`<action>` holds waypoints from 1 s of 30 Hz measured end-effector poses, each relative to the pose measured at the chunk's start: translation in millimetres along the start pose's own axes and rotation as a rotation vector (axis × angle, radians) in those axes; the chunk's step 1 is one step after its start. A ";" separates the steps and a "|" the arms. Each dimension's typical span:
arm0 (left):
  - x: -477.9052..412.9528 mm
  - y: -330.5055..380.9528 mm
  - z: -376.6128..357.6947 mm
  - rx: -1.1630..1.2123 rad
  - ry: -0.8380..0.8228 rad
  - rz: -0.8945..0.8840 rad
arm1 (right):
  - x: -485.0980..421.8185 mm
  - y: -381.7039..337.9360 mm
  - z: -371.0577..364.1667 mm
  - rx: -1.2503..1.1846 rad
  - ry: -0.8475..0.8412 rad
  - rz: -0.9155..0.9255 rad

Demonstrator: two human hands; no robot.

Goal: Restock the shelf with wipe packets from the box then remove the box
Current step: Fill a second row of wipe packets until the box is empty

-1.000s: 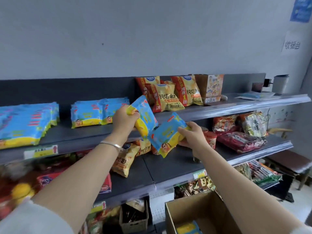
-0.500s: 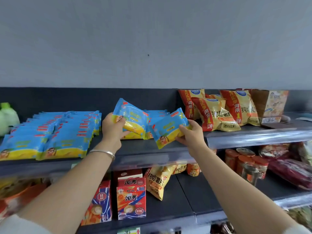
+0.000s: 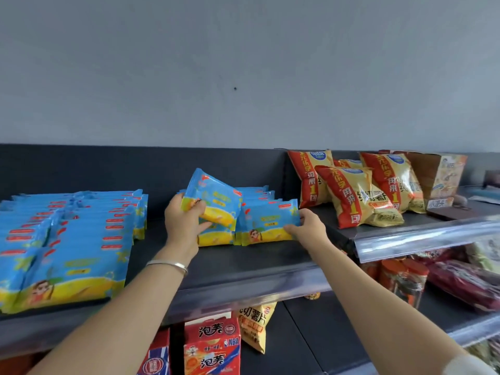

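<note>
Fingers of the left hand curl round the lower left end of one blue-and-yellow wipe packet, thumb on its face, holding it tilted above a short pile of the same goods. The right hand pinches the right end of a second wipe packet, thumb on top and fingers beneath. Its bottom edge is at or just above the shelf deck; whether it has touched down I cannot tell. Both sit in front of a row of the same packets standing against the back panel. The box is out of view.

These look like light, soft film packs that give under a squeeze. The glossy skin is probably slippery, so a hold across the padded body near a short end should be safer than one on the thin crimped seam. They should not break, though a loose one could slide off the pile.

Bare deck lies open in front of the hands, bounded on the left by the large stack of wipe packets and on the right by the chip bags, which stand near the right hand. A clear price strip runs along the front edge, and a packet set too far forward could tip over it.
</note>
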State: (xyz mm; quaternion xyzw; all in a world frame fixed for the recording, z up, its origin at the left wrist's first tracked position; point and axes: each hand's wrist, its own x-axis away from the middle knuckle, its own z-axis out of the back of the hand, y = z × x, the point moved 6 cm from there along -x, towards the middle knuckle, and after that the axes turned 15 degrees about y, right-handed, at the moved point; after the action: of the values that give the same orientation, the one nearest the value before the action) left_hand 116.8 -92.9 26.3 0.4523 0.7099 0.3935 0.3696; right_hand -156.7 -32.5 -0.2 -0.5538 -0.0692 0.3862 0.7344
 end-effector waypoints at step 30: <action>1.6 -23.0 4.3 -1.361 -0.233 -0.552 | 17.0 -40.7 -50.8 0.735 -0.124 0.767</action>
State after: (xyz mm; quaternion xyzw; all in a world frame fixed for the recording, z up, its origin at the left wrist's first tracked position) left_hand 111.9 -96.9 3.6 -0.0328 0.3531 0.5887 0.7264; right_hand -98.0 -63.8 10.4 -0.2214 0.2347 0.6578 0.6806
